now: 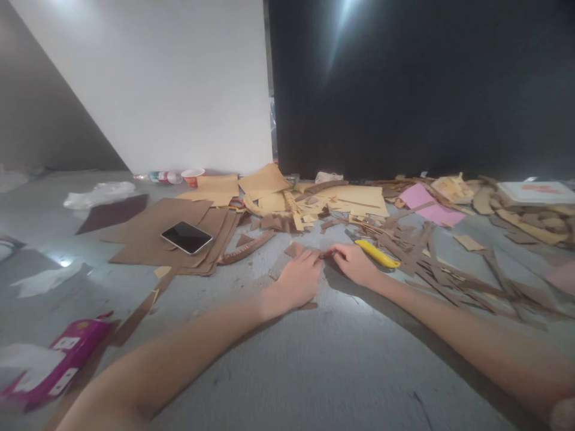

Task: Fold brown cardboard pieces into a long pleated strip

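Note:
Close together over the grey surface, my left hand (300,280) and my right hand (354,262) meet at a small dark brown piece of card (327,254). The fingers of both hands are closed on it, though they hide most of its shape. Another brown scrap (294,249) lies just beyond my left fingers, and a bit of brown shows under that hand. A yellow utility knife (377,254) rests right behind my right hand. Left of my hands lies a curved brown card strip (247,249) with a notched edge.
A black phone (186,237) sits on stacked brown card sheets (135,242) at left. Yellow card sheets (354,197), a pink sheet (429,203) and cut brown strips (431,257) spread across the back and right. A purple tissue pack (74,353) lies at near left, a paper cup (193,176) farther back.

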A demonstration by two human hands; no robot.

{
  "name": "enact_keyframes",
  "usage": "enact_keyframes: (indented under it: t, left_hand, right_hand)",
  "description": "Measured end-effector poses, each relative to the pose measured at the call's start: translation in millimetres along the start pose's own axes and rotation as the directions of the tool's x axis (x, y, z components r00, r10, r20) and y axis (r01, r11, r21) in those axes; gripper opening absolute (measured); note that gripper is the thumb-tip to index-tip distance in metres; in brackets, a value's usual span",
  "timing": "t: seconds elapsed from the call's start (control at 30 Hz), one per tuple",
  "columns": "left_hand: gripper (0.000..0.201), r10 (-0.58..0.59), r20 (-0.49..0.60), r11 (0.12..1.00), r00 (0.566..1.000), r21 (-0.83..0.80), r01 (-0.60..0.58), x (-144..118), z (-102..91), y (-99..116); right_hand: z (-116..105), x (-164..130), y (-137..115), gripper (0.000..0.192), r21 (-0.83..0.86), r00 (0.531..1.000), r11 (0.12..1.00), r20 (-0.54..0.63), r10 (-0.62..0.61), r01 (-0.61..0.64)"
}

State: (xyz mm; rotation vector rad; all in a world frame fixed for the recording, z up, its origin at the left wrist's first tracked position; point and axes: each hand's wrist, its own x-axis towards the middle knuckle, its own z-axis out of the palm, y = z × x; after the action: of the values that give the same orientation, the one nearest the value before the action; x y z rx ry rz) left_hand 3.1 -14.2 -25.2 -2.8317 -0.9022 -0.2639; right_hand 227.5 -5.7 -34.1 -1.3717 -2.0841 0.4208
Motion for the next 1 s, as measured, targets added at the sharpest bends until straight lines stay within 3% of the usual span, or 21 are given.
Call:
enact_keyframes:
  t: [0.57, 1.0]
  left_hand:
    - [0.032, -0.019, -0.005, 0.999, 1.000, -0.038, 0.019, 1.4, -2.6, 0.8]
    - [0.035, 0.033, -0.018, 0.999, 0.999, 0.012, -0.033, 0.8, -1.9, -0.5]
  right_hand:
    - [-3.1, 1.0, -1.3, 0.030, 0.022, 1.000, 1.000, 0.018, 0.002, -0.002]
    - [-2.4, -0.5, 0.5, 0.028, -0.025, 0.999, 0.999, 0.026, -0.026, 0.026]
